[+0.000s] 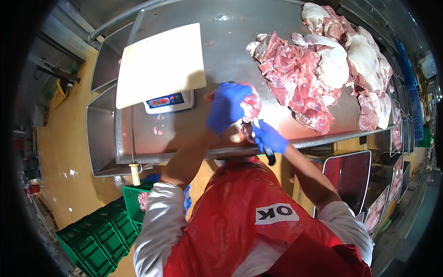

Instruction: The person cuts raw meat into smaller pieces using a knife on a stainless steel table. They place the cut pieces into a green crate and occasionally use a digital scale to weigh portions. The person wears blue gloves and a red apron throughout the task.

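My left hand (226, 107), in a blue glove, grips a piece of raw pink meat (251, 105) near the front edge of the steel table (230, 51). Part of the meat is covered by that hand, and a darker strip hangs below it. In my right hand (272, 138), also blue-gloved, is a knife (270, 158). Its black handle sticks out below the fist, while the visible blade lies against the meat's lower side. To the left of my hands stands a digital scale (173, 104) with a white board (161, 64) on top.
Large cuts of raw meat (295, 74) lie piled on the table's right side. Small scraps (158, 131) are scattered near the scale. Green crates (97, 235) stand on the floor at lower left. Metal bins (346, 175) line the right, some with meat.
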`<state>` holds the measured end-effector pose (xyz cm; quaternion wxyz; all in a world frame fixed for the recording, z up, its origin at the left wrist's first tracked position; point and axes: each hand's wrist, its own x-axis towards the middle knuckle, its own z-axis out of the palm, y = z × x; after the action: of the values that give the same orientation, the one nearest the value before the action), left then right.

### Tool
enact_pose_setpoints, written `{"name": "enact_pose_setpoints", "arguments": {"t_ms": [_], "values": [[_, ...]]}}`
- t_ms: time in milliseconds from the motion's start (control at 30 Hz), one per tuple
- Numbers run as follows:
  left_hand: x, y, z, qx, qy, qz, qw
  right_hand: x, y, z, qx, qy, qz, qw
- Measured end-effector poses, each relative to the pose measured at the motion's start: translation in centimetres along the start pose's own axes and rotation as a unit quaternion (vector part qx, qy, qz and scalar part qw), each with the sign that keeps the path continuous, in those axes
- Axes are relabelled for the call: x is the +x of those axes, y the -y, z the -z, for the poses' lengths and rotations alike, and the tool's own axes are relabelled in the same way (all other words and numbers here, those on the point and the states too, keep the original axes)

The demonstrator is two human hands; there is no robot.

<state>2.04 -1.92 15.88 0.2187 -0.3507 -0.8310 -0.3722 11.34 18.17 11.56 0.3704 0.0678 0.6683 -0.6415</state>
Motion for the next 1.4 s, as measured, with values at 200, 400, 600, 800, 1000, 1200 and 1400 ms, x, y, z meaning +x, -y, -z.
{"name": "enact_pose_setpoints", "arguments": {"t_ms": [200, 400, 600, 800, 1000, 1200, 1400], "values": [[7.1, 0.2, -2.3, 0.203, 0.055, -0.181, 0.961, 4.0, 1.8, 4.9, 0.095, 0.138, 0.0, 0.986], [8.8, -1.3, -1.1, 0.22, 0.031, -0.175, 0.959, -5.5, 2.7, 7.9, 0.071, 0.229, -0.12, 0.963], [10.0, -3.4, -0.4, 0.335, 0.038, -0.214, 0.917, -4.7, 1.4, 8.8, 0.123, 0.135, -0.016, 0.983], [10.7, -3.6, -1.5, 0.38, 0.027, -0.224, 0.897, -1.4, 4.1, 9.1, 0.14, 0.101, 0.039, 0.984], [11.1, -4.0, -2.4, 0.39, 0.045, -0.171, 0.904, -4.1, 6.9, 7.9, 0.011, 0.161, 0.007, 0.987], [11.0, -6.1, -1.8, 0.375, 0.03, -0.161, 0.912, -5.9, 6.4, 8.6, 0.006, 0.149, -0.008, 0.989], [12.6, -6.2, -1.2, 0.302, 0.021, -0.184, 0.935, -1.8, 6.5, 5.3, 0.032, 0.124, 0.022, 0.991]]}}
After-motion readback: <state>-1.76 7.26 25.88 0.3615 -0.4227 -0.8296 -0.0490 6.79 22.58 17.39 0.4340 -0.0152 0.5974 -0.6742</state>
